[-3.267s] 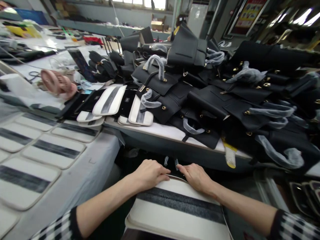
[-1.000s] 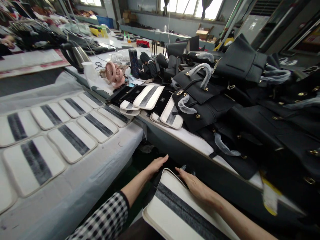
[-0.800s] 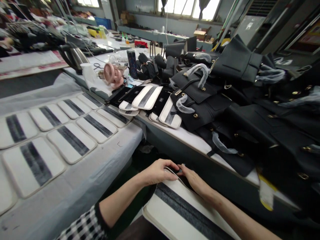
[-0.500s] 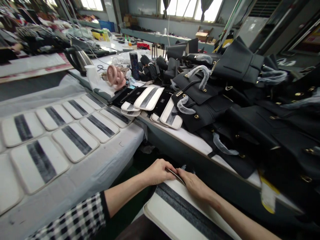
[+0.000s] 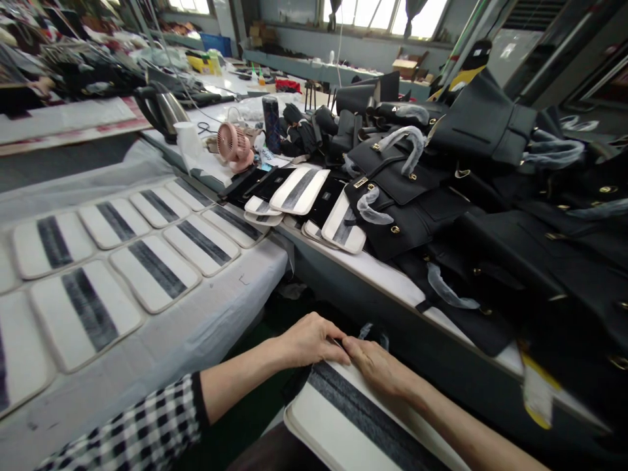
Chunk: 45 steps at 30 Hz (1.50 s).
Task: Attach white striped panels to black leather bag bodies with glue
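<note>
Below the dark bag pile (image 5: 417, 212), the striped white panel (image 5: 318, 418) slants across the lap (image 5: 272, 448); the left hand (image 5: 309, 340) and right hand (image 5: 383, 369) pinch its far edge; uneven pressure could pucker that rim.

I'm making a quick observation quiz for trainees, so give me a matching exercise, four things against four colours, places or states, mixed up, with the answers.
1. Left hand
2. Fan
3. Kettle
4. Handbags

A. Heaped, some handles wrapped in clear film
B. Silvery, beside a white cup
C. At the edge of a striped panel, below a checked sleeve
D. Pink, left of the black heap

Pairs: 1-C; 2-D; 3-B; 4-A
</note>
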Each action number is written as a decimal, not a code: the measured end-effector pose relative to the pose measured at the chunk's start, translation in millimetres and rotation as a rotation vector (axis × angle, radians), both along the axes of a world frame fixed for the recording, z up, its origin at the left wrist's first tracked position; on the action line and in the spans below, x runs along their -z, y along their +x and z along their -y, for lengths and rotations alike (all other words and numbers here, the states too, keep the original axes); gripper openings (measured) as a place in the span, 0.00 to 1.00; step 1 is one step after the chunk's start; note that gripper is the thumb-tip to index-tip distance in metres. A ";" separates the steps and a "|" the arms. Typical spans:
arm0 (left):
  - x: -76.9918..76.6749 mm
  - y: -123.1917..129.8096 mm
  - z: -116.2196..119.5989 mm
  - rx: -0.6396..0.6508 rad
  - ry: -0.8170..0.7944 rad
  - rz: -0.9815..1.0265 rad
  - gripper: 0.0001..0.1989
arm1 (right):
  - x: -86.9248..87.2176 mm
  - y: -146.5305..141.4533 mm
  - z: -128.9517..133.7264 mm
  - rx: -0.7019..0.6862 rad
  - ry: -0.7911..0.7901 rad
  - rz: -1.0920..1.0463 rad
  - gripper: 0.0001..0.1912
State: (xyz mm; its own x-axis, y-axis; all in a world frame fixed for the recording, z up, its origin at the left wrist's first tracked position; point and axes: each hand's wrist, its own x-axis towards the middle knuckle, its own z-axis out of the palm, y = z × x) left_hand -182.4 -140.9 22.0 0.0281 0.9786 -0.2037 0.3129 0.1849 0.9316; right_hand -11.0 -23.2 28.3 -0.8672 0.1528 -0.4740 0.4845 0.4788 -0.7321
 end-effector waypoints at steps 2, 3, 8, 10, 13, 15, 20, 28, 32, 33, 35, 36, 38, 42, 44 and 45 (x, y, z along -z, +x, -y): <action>-0.4 -1.9 2.6 -0.024 -0.023 0.039 0.18 | -2.5 -2.9 1.0 -0.003 -0.003 -0.015 0.33; -0.1 -3.4 3.1 -0.050 -0.050 0.071 0.19 | -3.5 -4.7 1.6 -0.006 -0.003 -0.019 0.34; 3.5 -13.4 -4.7 -0.211 -0.197 0.157 0.23 | -2.9 -15.6 5.0 -0.040 0.053 -0.004 0.35; 2.2 -17.1 -12.0 -0.163 -0.240 0.142 0.20 | -1.2 -16.5 5.0 -0.056 0.135 0.021 0.35; -4.3 -20.9 -25.7 -0.020 -0.276 0.077 0.16 | -0.6 -7.6 -0.2 -0.052 0.172 0.041 0.35; -9.8 -21.6 -36.1 0.087 -0.278 0.011 0.13 | -2.1 5.9 -7.0 -0.030 0.121 0.029 0.34; -17.4 -16.7 -61.5 0.299 -0.309 -0.167 0.14 | -5.6 52.8 -23.7 0.052 -0.013 0.052 0.32; -18.9 -9.6 -76.0 0.354 -0.522 -0.215 0.20 | -7.6 129.4 -43.4 0.167 -0.165 0.092 0.29; -15.6 -14.5 -74.4 0.362 -0.655 -0.126 0.24 | -10.5 168.4 -52.8 0.303 -0.238 0.088 0.26; -14.1 -15.9 -74.7 0.369 -0.665 -0.116 0.24 | -10.8 175.3 -54.6 0.331 -0.252 0.088 0.25; -11.1 -17.4 -77.2 0.391 -0.662 -0.123 0.22 | -10.6 183.2 -57.2 0.357 -0.256 0.101 0.25; -10.0 -17.2 -79.5 0.408 -0.645 -0.142 0.21 | -10.2 184.0 -58.0 0.359 -0.248 0.113 0.25; -9.4 -14.3 -85.8 0.450 -0.588 -0.214 0.19 | -9.1 179.6 -58.9 0.359 -0.221 0.140 0.25; -13.7 -1.6 -99.6 0.535 -0.510 -0.366 0.19 | -6.7 153.4 -56.5 0.334 -0.184 0.168 0.27; -16.2 4.5 -102.7 0.564 -0.499 -0.407 0.19 | -5.1 135.2 -52.8 0.272 -0.160 0.173 0.28; -17.2 6.7 -102.9 0.574 -0.495 -0.425 0.19 | -4.0 125.7 -50.4 0.232 -0.148 0.166 0.29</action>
State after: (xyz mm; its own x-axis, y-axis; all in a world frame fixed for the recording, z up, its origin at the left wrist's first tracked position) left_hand -175.7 -38.1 39.1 0.3153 0.6323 -0.7077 0.7854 0.2447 0.5685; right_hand 114.6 27.2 32.3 -0.7261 0.2565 -0.6380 0.6871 0.2356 -0.6873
